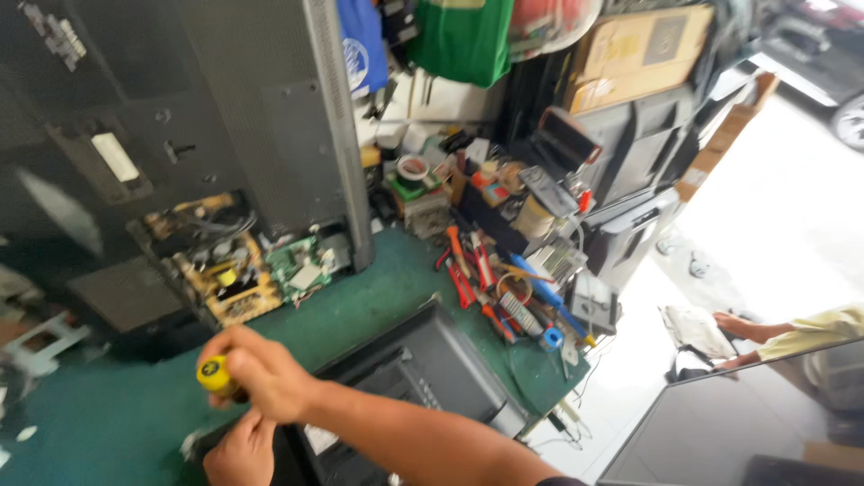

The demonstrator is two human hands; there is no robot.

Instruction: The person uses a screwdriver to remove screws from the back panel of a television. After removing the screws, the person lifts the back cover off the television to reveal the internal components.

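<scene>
My right hand (265, 371) is closed around the yellow handle of a screwdriver (214, 374), held upright over the near left of the green mat (360, 310). Just below it, my left hand (238, 454) curls in towards where the shaft runs. The shaft and tip are hidden, so I cannot tell what the left hand grips. Both hands hover at the left corner of a black plastic back cover (432, 360) lying flat on the mat. Behind stands a large dark television (225, 108) with its back open, showing circuit boards (238, 279).
Red-handled pliers (463, 270), a blue-handled screwdriver (540, 297) and several other tools crowd the mat's right edge. Boxes, tape rolls and monitors are piled behind. A flat screen panel (720, 423) leans at the lower right. Another person's feet (742, 328) rest on the floor there.
</scene>
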